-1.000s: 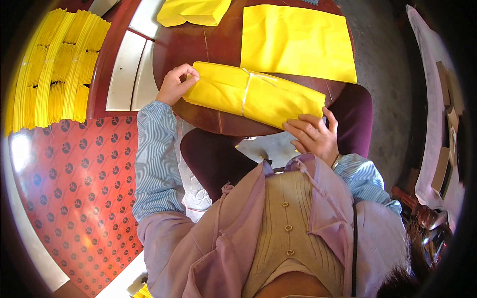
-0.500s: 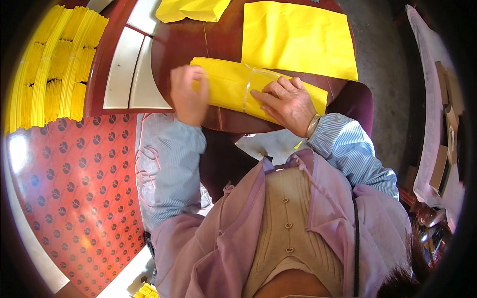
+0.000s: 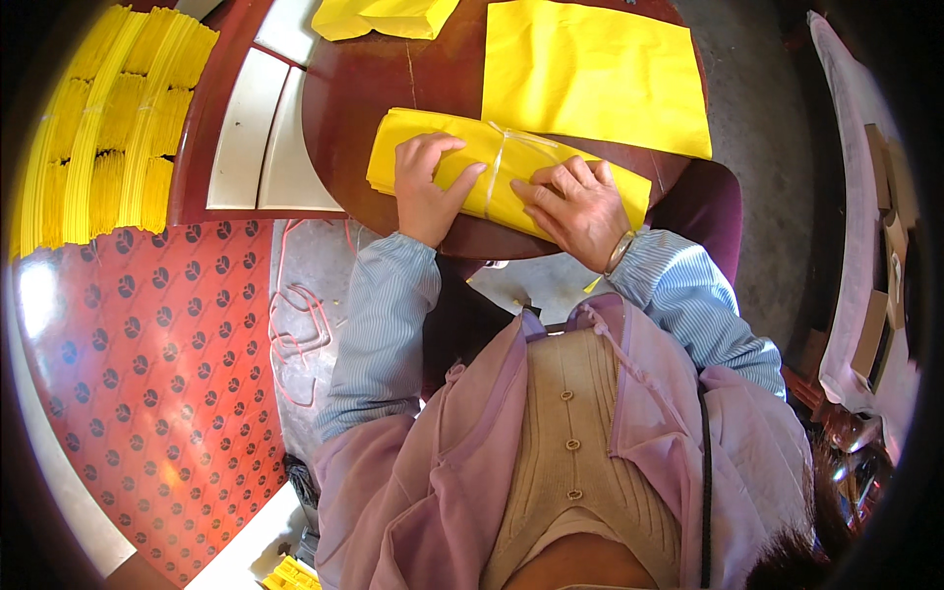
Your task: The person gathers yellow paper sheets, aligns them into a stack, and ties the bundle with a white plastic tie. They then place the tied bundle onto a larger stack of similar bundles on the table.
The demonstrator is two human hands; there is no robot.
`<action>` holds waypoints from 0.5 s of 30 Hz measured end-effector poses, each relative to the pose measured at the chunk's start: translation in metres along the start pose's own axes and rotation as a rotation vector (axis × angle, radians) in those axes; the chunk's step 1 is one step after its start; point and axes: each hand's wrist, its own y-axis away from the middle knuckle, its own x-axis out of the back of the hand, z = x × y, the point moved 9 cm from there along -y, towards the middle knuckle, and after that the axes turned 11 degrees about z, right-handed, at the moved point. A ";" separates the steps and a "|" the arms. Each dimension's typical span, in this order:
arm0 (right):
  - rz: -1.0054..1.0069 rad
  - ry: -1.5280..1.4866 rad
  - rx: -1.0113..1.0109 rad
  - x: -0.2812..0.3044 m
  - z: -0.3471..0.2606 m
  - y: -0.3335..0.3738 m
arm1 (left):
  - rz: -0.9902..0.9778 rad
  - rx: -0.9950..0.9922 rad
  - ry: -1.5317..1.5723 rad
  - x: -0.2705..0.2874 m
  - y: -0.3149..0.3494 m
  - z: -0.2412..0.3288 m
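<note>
A flat bundle of yellow folded sheets (image 3: 393, 152) lies at a slant near the front edge of the round dark-red table. Around its middle runs a thin whitish tie (image 3: 496, 167) with a loose end trailing to the right. My left hand (image 3: 431, 192) rests on the bundle left of the tie, its thumb and fingers spread apart. My right hand (image 3: 582, 206) holds the bundle right of the tie, with bent fingers pressed onto its top. What lies under the palms is hidden.
Behind the bundle lies a yellow sheet (image 3: 595, 74), and another yellow piece (image 3: 383, 15) sits at the table's far edge. Stacked yellow bundles (image 3: 113, 138) stand at far left, beyond a red patterned board (image 3: 162, 393). Cardboard pieces (image 3: 875, 334) are at right.
My left hand has moved right from the bundle's left end onto its top, nearer the tie. My right hand stays almost in place on the bundle.
</note>
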 end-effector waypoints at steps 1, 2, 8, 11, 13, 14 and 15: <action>0.000 -0.001 0.000 0.000 0.000 0.001 | -0.001 0.009 -0.009 -0.001 0.000 -0.001; 0.001 -0.001 0.000 0.000 0.000 0.001 | -0.004 0.014 -0.019 -0.003 -0.001 -0.001; 0.018 -0.027 0.008 0.003 0.000 0.003 | 0.141 0.056 -0.042 0.009 0.001 -0.001; 0.036 -0.035 -0.001 0.005 0.000 0.001 | 0.244 0.009 -0.107 0.033 0.007 0.000; 0.051 -0.036 -0.011 0.006 0.000 0.000 | 0.211 -0.053 -0.125 0.039 0.013 0.003; 0.038 -0.045 -0.022 0.006 0.001 0.001 | 0.162 -0.087 -0.105 0.037 0.015 0.004; 0.037 -0.050 -0.028 0.006 0.002 0.001 | 0.117 -0.130 -0.078 0.035 0.017 0.006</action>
